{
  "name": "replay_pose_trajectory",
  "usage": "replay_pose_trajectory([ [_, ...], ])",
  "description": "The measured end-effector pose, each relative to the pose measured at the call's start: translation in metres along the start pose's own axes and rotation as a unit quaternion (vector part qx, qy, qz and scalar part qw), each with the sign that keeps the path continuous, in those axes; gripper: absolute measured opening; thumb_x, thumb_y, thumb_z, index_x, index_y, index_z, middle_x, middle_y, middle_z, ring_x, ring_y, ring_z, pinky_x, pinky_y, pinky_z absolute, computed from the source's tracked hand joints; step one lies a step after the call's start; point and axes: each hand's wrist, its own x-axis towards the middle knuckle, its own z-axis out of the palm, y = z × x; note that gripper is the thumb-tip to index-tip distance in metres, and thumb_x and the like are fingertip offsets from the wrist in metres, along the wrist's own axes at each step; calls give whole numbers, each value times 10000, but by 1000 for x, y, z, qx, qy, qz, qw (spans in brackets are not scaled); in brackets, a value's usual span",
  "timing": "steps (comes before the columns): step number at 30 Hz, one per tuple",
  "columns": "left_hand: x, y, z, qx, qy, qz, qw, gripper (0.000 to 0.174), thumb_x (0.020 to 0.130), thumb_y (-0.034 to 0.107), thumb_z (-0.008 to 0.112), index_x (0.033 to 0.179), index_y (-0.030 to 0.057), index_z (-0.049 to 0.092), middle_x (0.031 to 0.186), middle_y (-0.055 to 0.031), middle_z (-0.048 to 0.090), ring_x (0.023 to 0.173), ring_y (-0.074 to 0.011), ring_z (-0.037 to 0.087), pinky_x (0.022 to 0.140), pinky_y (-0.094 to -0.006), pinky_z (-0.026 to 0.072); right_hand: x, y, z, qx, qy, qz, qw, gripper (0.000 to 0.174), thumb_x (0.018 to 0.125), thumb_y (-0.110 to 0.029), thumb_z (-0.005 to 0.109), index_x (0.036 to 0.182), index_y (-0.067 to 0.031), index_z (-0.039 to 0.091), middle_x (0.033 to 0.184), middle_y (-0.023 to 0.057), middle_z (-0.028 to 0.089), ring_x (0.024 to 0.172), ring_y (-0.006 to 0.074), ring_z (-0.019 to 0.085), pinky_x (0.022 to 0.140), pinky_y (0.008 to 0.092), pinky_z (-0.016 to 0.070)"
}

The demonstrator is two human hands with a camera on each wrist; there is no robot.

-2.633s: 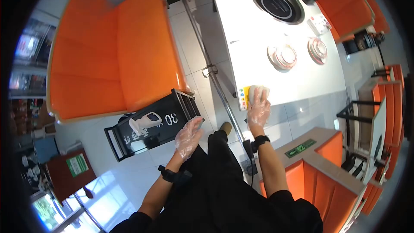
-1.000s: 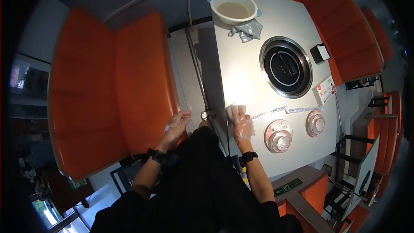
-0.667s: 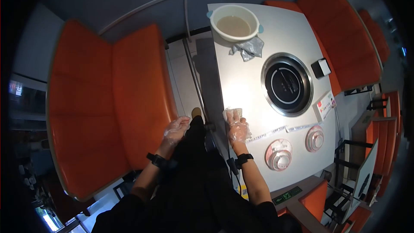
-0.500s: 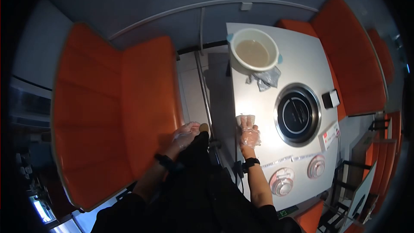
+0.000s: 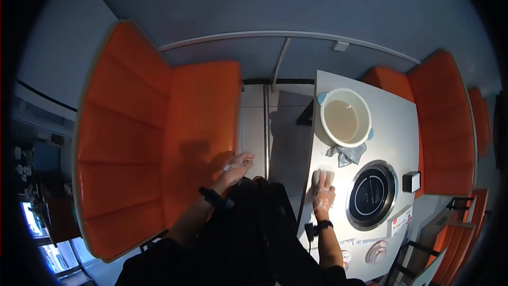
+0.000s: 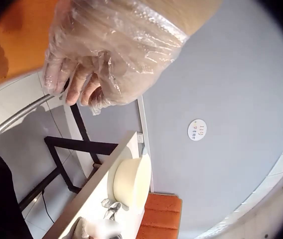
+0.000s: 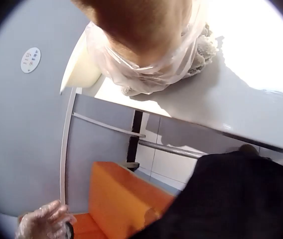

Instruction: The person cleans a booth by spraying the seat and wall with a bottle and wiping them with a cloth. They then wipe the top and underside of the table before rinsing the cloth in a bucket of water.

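Note:
My right hand (image 5: 324, 197), in a clear plastic glove, presses a light cloth (image 5: 321, 178) onto the white table (image 5: 338, 206) close to its left edge. In the right wrist view the grey, fluffy cloth (image 7: 201, 52) shows beside and under the gloved right hand (image 7: 146, 55). My left hand (image 5: 236, 169), also gloved, hangs over the bench's edge, fingers loosely bent, holding nothing. It fills the top of the left wrist view as a gloved left hand (image 6: 111, 55). A white basin (image 5: 344, 117) of cloudy water stands farther along the table, a grey crumpled cloth or bag (image 5: 349, 154) against it.
A round cooktop (image 5: 372, 195) is set in the table, with a black napkin box (image 5: 411, 181) and a white box (image 5: 400, 222) beside it. Stacked dishes (image 5: 377, 252) stand near my side. An orange bench (image 5: 201, 111) is on the left; a metal rail (image 5: 266, 132) crosses the floor.
My right hand has moved with the cloth along the table's left edge, from the near corner toward the basin. The view has shifted toward the wall. My left hand stays empty.

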Motion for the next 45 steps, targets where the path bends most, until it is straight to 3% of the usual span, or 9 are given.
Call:
replay_pose_trajectory([
  [20, 94, 111, 15, 139, -11, 91, 986, 392, 970, 344, 596, 1288, 121, 648, 1219, -77, 700, 1163, -232, 644, 1008, -345, 497, 81, 10, -28, 102, 38, -129, 986, 808, 822, -85, 695, 1554, -272, 408, 1611, 47, 399, 1104, 367, 582, 958, 466, 492],
  [27, 138, 121, 48, 81, -106, 87, 987, 505, 918, 386, 647, 1325, 86, 627, 1239, -88, 710, 1192, -238, 647, 1039, -326, 480, 99, 12, -41, 241, 29, -93, 966, 685, 808, -93, 726, 1459, -72, 517, 1382, 222, 593, 1214, 407, 605, 1035, 436, 493],
  [30, 135, 148, 54, 67, -189, 86, 976, 604, 923, 425, 656, 1365, 21, 582, 1320, -155, 660, 1237, -257, 621, 1043, -333, 480, 112, -5, -92, 497, -162, 58, 851, 602, 864, -156, 707, 1412, 40, 553, 1328, 256, 638, 1181, 324, 643, 1027, 352, 481],
  [36, 101, 194, 64, -174, -320, -48, 930, 766, 873, 520, 768, 1376, -28, 585, 1450, -209, 520, 1344, -284, 509, 1094, -394, 466, 121, -70, -124, 677, -164, -19, 717, 856, 960, -353, 705, 1572, 59, 271, 1551, 231, 435, 1382, 309, 494, 1119, 382, 427],
  [37, 126, 150, 76, -295, -287, 23, 911, 523, 949, 361, 728, 1323, 8, 636, 1362, -168, 586, 1249, -260, 575, 1067, -385, 494, 122, -81, -140, 611, -127, -65, 778, 881, 953, -388, 713, 1568, 66, 274, 1570, 246, 400, 1399, 326, 475, 1138, 391, 402],
  [40, 102, 176, 43, -465, -315, 14, 827, 415, 951, 109, 690, 1340, -2, 599, 1249, -138, 664, 1156, -272, 646, 1018, -359, 525, 121, -95, -186, 681, -168, -76, 709, 753, 1008, -291, 668, 1605, -48, 278, 1539, 188, 448, 1364, 254, 491, 1110, 367, 427],
  [42, 111, 164, 35, 29, -85, 473, 877, 422, 987, 224, 665, 1320, -21, 578, 1248, -184, 653, 1067, -287, 688, 951, -402, 575, 121, -88, -181, 685, -122, -17, 718, 557, 1045, -322, 601, 1502, -39, 453, 1408, 148, 590, 1218, 221, 599, 1034, 360, 489],
  [43, 114, 161, 33, 29, -91, 474, 875, 422, 987, 224, 665, 1320, -21, 578, 1248, -184, 653, 1067, -287, 688, 951, -402, 575, 125, -78, -165, 678, -131, 47, 721, 487, 1055, -322, 582, 1445, -35, 526, 1339, 126, 647, 1152, 209, 637, 1003, 366, 509],
  [45, 111, 165, 28, -468, -184, -60, 863, 461, 994, 283, 658, 1323, -25, 560, 1240, -181, 659, 1055, -280, 695, 923, -420, 587, 125, -53, -129, 702, -120, 167, 681, 520, 1021, -504, 574, 1240, -36, 637, 1139, 88, 715, 985, 159, 668, 880, 334, 536],
])
